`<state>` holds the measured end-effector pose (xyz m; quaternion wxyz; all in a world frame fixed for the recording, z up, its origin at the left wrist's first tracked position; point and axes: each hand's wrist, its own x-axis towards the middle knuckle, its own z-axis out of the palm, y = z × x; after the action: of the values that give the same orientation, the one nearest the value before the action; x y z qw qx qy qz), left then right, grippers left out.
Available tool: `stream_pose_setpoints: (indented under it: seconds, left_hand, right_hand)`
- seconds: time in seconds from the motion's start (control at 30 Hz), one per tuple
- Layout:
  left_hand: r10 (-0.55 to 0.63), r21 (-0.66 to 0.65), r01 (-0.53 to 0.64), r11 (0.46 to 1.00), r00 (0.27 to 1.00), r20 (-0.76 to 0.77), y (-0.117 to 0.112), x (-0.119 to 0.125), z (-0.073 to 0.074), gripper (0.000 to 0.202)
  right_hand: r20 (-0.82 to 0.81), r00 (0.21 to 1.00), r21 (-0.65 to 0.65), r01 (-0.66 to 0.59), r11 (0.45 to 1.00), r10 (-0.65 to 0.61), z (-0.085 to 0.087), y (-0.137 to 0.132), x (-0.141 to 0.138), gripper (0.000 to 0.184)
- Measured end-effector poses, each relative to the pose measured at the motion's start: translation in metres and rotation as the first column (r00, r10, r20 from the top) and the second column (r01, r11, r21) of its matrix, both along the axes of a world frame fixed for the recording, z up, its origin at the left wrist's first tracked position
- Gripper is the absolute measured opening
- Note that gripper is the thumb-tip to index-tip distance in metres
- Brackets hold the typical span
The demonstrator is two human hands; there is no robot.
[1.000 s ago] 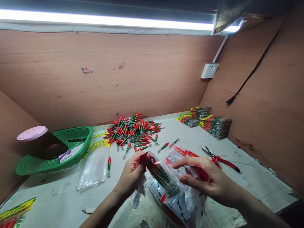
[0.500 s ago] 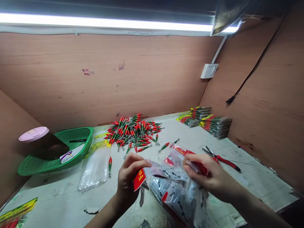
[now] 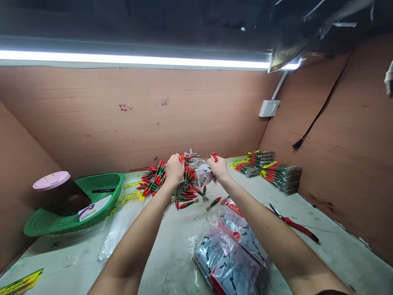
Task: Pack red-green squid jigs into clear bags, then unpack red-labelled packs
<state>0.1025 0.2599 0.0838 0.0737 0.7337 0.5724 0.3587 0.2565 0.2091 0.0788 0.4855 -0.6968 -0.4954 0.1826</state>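
Note:
Both arms are stretched out to the far side of the table. My left hand [image 3: 174,169] and my right hand [image 3: 218,167] are closed on the two top corners of a clear plastic bag with a red header [image 3: 201,170], held up over a pile of red and green fishing lures [image 3: 172,182]. A few lures show inside the top of the bag. A stack of similar red-headed bags [image 3: 233,254] lies on the table between my forearms.
A green basket [image 3: 78,205] with a pink-lidded dark container [image 3: 52,182] stands at the left. Clear empty bags [image 3: 118,229] lie beside it. Stacks of packed lures [image 3: 273,170] sit at the back right, red-handled pliers [image 3: 294,224] on the right. A wall socket [image 3: 269,108] hangs above.
Both hands moved from near me to the far lure pile, carrying one bag out there. The stack of bags was left lying on the table. The camera tilted up.

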Motion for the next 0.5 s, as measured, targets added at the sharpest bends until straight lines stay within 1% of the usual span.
stream_pose_setpoints:
  seconds: [0.03, 0.1, 0.17, 0.2, 0.27, 0.33, 0.37, 0.4, 0.43, 0.47, 0.5]
  left_hand:
    - [0.043, -0.037, -0.043, 0.998, 0.999, -0.008, 0.012, 0.003, 0.001, 0.015]
    - [0.110, -0.097, -0.111, 0.989, 0.994, -0.019, 0.028, 0.003, 0.004, 0.023]
    - [0.151, -0.126, -0.152, 0.980, 0.988, -0.023, 0.037, -0.003, 0.009, 0.027]
    - [0.162, -0.128, -0.164, 0.978, 0.987, -0.023, 0.039, -0.008, 0.012, 0.028]
    - [0.175, -0.114, -0.176, 0.978, 0.984, -0.016, 0.043, -0.020, 0.020, 0.027]
    - [0.189, -0.085, -0.187, 0.979, 0.982, 0.007, 0.046, -0.032, 0.029, 0.025]
    - [0.197, -0.067, -0.195, 0.978, 0.980, 0.025, 0.047, -0.037, 0.034, 0.023]
    - [0.206, -0.048, -0.204, 0.978, 0.977, 0.049, 0.047, -0.041, 0.038, 0.020]
    - [0.213, -0.027, -0.211, 0.977, 0.974, 0.078, 0.046, -0.045, 0.043, 0.016]
    - [0.216, -0.007, -0.217, 0.976, 0.970, 0.110, 0.044, -0.049, 0.047, 0.013]
    - [0.213, 0.010, -0.216, 0.976, 0.966, 0.145, 0.041, -0.052, 0.051, 0.011]
  right_hand:
    - [0.029, 1.000, -0.003, -0.006, 1.000, 0.006, -0.003, 0.008, -0.008, 0.027]
    - [0.090, 0.995, -0.010, -0.030, 1.000, 0.031, -0.003, 0.016, -0.021, 0.027]
    - [0.159, 0.985, -0.014, -0.070, 0.997, 0.071, 0.004, 0.011, -0.023, 0.025]
    - [0.198, 0.976, -0.009, -0.096, 0.995, 0.096, 0.010, 0.004, -0.022, 0.024]
    - [0.288, 0.946, 0.008, -0.159, 0.987, 0.150, 0.025, -0.019, -0.016, 0.023]
    - [0.390, 0.893, 0.008, -0.245, 0.970, 0.223, 0.037, -0.054, -0.014, 0.021]
    - [0.432, 0.860, -0.006, -0.297, 0.955, 0.270, 0.040, -0.074, -0.017, 0.018]
    - [0.481, 0.806, -0.052, -0.366, 0.929, 0.344, 0.039, -0.096, -0.022, 0.015]
    - [0.526, 0.730, -0.127, -0.439, 0.889, 0.436, 0.036, -0.118, -0.028, 0.010]
    - [0.566, 0.613, -0.253, -0.508, 0.823, 0.552, 0.030, -0.139, -0.035, 0.007]
    - [0.597, 0.414, -0.460, -0.525, 0.716, 0.687, 0.021, -0.158, -0.040, 0.006]
